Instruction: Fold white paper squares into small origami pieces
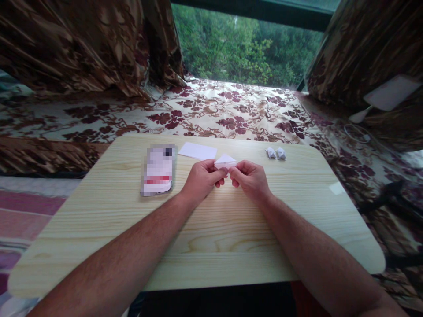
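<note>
As I view it through the head camera, the left hand (pixel 203 177) grips a small, white, folded paper piece with a pointed top (pixel 225 161), its thumb across the lower front. The right hand (pixel 251 178) pinches the same piece at its right corner, thumb and forefinger nearly closed. The piece is held up between both hands, over the far half of a pale, wood-grained table with rounded corners (pixel 224 246). I judge the step in hand to be shaping or creasing a fold; the next move calls for a steady left grip while the right fingertips align the edge and press it flat. Just beyond the left hand lies a flat, white, rectangular paper sheet (pixel 198 151); further left, a pale pink, rectangular phone (pixel 158 169), partly pixelated. Right of the hands, well apart, sit two small, white, faceted paper pieces (pixel 271 152), side by side. Behind the table spreads a cream cloth with dark red flowers (pixel 228 108).
</note>
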Motion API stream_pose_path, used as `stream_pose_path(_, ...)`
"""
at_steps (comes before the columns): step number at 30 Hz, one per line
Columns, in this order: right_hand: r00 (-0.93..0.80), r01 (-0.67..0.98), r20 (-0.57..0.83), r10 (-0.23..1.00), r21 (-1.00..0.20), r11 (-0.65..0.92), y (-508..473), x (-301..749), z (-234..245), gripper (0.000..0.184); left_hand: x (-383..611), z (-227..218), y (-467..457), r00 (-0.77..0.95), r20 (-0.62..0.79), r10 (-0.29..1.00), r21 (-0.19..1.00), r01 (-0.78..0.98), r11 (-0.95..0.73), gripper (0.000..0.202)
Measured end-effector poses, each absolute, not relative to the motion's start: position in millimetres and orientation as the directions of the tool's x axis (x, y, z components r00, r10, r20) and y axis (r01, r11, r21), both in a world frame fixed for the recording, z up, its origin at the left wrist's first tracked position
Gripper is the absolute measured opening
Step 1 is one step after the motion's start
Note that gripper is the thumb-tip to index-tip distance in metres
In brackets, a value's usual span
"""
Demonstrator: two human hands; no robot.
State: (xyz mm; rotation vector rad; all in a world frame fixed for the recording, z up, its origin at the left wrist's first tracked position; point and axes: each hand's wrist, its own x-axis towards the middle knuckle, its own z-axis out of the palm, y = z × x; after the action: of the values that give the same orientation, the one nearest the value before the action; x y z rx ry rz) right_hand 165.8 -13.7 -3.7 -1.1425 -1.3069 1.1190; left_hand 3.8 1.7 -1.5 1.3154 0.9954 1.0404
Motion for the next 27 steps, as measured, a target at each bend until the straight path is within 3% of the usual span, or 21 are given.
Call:
stream_pose_path(10, -0.034, 0.031, 0.126, 0.991, -0.991, 0.127, -13.8, 164.8, -5.6, 0.019, 4.9, -1.9, 5.4, 0.222, -0.013, 0.975, 0.975, -0.214, 0.062, 0.024)
stream_pose_path(27, 0.002, 0.093, 0.139, 0.990, -0.986, 0.138, -14.8, 163.7, -4.0, 0.019, 5.9, -0.2, 4.8, 0.243, -0.040, 0.969, 0.965, -0.241, 0.100, 0.031)
